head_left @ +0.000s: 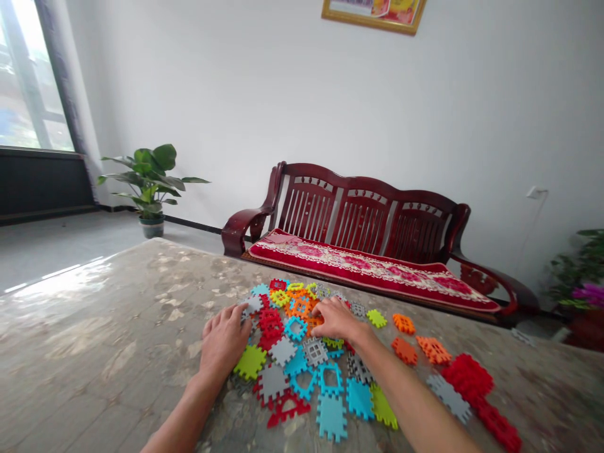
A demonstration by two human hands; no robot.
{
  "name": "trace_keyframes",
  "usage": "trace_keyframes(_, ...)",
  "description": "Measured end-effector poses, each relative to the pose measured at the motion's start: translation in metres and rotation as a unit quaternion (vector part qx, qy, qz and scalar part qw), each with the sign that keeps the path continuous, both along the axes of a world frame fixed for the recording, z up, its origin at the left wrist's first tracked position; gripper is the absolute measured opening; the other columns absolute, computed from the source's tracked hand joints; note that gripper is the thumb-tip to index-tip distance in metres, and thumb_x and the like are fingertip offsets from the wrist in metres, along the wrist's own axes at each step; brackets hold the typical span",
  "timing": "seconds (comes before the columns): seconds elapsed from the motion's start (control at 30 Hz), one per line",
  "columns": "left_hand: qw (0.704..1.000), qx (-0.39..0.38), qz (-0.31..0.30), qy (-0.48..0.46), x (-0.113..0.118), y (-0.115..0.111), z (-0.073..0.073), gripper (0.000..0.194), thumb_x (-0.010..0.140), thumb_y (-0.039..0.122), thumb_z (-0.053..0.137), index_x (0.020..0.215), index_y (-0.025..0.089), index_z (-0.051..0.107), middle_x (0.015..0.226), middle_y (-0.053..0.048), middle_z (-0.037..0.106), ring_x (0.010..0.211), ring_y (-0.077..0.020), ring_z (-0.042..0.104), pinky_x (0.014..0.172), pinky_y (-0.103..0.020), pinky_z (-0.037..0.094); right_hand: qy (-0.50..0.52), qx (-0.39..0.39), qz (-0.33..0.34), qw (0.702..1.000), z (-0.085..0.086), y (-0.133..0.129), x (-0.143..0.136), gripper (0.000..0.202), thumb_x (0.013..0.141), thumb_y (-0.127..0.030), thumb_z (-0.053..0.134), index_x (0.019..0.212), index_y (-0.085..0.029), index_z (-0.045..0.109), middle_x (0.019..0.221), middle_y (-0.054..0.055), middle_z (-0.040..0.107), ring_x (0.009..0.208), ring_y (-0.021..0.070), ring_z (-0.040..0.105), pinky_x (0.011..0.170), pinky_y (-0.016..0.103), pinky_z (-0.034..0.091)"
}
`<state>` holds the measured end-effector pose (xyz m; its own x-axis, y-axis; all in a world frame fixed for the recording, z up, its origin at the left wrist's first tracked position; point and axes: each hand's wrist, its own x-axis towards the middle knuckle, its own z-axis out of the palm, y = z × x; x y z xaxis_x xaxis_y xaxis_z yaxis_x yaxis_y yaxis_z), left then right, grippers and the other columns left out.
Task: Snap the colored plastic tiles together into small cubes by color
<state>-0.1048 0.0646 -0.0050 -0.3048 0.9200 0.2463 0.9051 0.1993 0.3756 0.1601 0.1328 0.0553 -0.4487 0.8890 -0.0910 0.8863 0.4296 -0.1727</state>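
A spread pile of plastic interlocking tiles with notched edges lies before me in red, orange, blue, grey and lime green. At its left edge rests my left hand (pixel 224 336), open, its fingertips by a grey tile (pixel 253 305) and a lime green tile (pixel 250 362) just below. My right hand (pixel 337 318) reaches over the upper right of the pile. Its thumb and forefinger are apart, touching or just above an orange window tile (pixel 314 324). Between the hands lie red tiles (pixel 270 324) and a blue frame tile (pixel 295 328). The right palm hides some pieces.
The tiles lie on a patterned tabletop (pixel 117 340). To the right are loose orange tiles (pixel 433 350), a grey tile (pixel 448 396) and stacked red tiles (pixel 468 376). Behind the table stand a wooden bench (pixel 363 207) with a red cover (pixel 377 267) and a potted plant (pixel 151 182).
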Motion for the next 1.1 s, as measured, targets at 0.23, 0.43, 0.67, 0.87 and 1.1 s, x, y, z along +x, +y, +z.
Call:
trace_keyframes(0.23, 1.0, 0.008, 0.003, 0.006, 0.001, 0.0, 0.0, 0.044, 0.092, 0.034, 0.039, 0.13, 0.024, 0.06, 0.135, -0.008, 0.061, 0.123, -0.0261, 0.053, 0.107, -0.043, 0.034, -0.014, 0.0, 0.028, 0.999, -0.001, 0.0, -0.001, 0.052, 0.064, -0.043, 0.078, 0.112, -0.025, 0.067, 0.117, 0.007, 0.062, 0.112, 0.0278, 0.049, 0.096, 0.039, 0.038)
trace_keyframes(0.43, 1.0, 0.005, 0.003, 0.004, 0.001, -0.001, 0.002, 0.046, 0.093, 0.035, 0.037, 0.131, 0.024, 0.059, 0.136, -0.008, 0.061, 0.124, -0.0258, 0.052, 0.107, -0.042, 0.032, 0.056, 0.005, 0.003, 0.998, 0.002, -0.005, -0.004, 0.046, 0.058, -0.031, 0.081, 0.101, -0.023, 0.065, 0.101, 0.005, 0.066, 0.103, 0.0265, 0.053, 0.085, 0.035, 0.04)
trace_keyframes(0.67, 1.0, 0.008, 0.003, -0.004, 0.001, -0.001, 0.002, 0.045, 0.092, 0.034, 0.039, 0.13, 0.024, 0.06, 0.135, -0.008, 0.061, 0.124, -0.0257, 0.052, 0.107, -0.042, 0.032, 0.219, 0.005, -0.034, 0.975, -0.009, 0.01, 0.006, 0.019, 0.068, -0.015, 0.062, 0.085, -0.022, 0.068, 0.081, -0.002, 0.069, 0.081, 0.0167, 0.061, 0.071, 0.025, 0.043)
trace_keyframes(0.87, 1.0, -0.002, -0.002, -0.001, 0.001, -0.001, 0.002, 0.046, 0.092, 0.036, 0.037, 0.131, 0.024, 0.059, 0.135, -0.009, 0.061, 0.124, -0.0271, 0.053, 0.106, -0.044, 0.034, 0.35, -0.018, -0.052, 0.935, -0.01, 0.02, 0.024, 0.025, 0.076, -0.025, 0.053, 0.097, -0.018, 0.065, 0.091, 0.002, 0.074, 0.084, 0.019, 0.068, 0.074, 0.029, 0.052)
trace_keyframes(1.1, 1.0, -0.003, 0.002, 0.005, 0.0, 0.0, 0.002, 0.047, 0.093, 0.036, 0.036, 0.133, 0.025, 0.058, 0.136, -0.008, 0.06, 0.124, -0.0272, 0.053, 0.107, -0.044, 0.033, 0.503, -0.078, -0.099, 0.855, -0.014, 0.014, 0.054, 0.031, 0.072, -0.037, 0.059, 0.098, -0.02, 0.063, 0.092, 0.005, 0.075, 0.085, 0.0244, 0.07, 0.077, 0.037, 0.056)
